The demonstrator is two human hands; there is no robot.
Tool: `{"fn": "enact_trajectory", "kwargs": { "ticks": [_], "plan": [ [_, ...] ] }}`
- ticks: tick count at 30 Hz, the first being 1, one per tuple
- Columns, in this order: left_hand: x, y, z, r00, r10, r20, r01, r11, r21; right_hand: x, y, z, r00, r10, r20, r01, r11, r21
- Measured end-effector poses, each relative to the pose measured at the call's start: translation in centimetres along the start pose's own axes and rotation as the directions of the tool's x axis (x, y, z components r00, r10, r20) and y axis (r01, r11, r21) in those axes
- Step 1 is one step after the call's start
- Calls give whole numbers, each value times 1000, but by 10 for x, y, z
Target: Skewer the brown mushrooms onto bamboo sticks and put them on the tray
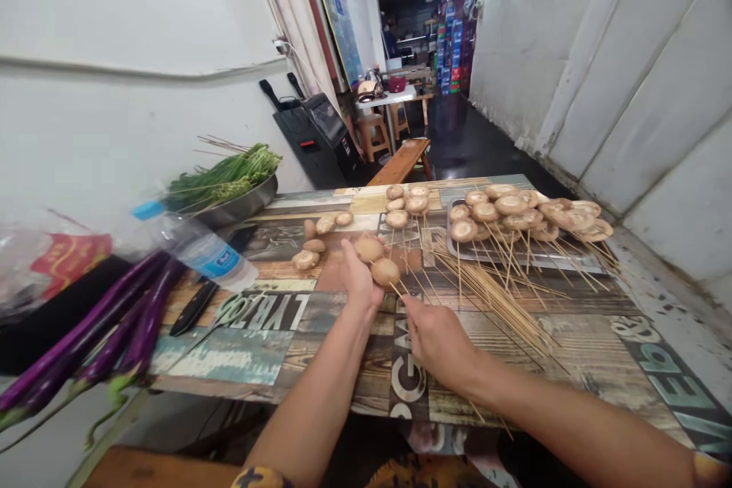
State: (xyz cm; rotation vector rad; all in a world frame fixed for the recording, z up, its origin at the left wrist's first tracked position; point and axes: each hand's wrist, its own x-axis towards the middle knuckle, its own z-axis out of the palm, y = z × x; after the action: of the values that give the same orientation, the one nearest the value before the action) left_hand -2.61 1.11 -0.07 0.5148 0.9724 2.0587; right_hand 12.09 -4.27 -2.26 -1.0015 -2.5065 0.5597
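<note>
Over the middle of the table, my left hand (359,276) is closed around a brown mushroom (369,248). A second mushroom (386,272) sits close to it, with a bamboo skewer (402,290) running into its near side. My right hand (439,332) grips that skewer, its fingers wrapped round the stick. Several loose mushrooms (306,259) lie to the left of my left hand. Beyond my hands, skewered mushrooms (396,219) rest on the tabletop. A bundle of bare bamboo skewers (503,297) spreads out to the right of my right hand.
At the right, a tray (453,248) is piled with skewered mushrooms. On the left are a water bottle (214,255), a black-handled knife (193,307), scissors (220,316), purple eggplants (152,313) and a metal bowl (252,202) of greens. A wooden bench (403,160) stands past the table (337,335).
</note>
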Motion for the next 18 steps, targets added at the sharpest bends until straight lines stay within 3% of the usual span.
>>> {"fn": "enact_trajectory", "kwargs": {
  "ticks": [5, 13, 18],
  "plan": [
    [-5, -1, 5, 999, 36, -20, -36, 999, 12, 4, -5, 3, 1000, 11, 22, -11, 1000, -9],
    [-20, -4, 18, 1000, -25, -16, 26, 998, 54, 10, -7, -2, 999, 34, 4, -34, 999, -33],
    [-14, 0, 13, 999, -32, 20, 30, 998, 62, 10, -4, 0, 1000, 15, -7, -15, 996, -87]
  ]
}}
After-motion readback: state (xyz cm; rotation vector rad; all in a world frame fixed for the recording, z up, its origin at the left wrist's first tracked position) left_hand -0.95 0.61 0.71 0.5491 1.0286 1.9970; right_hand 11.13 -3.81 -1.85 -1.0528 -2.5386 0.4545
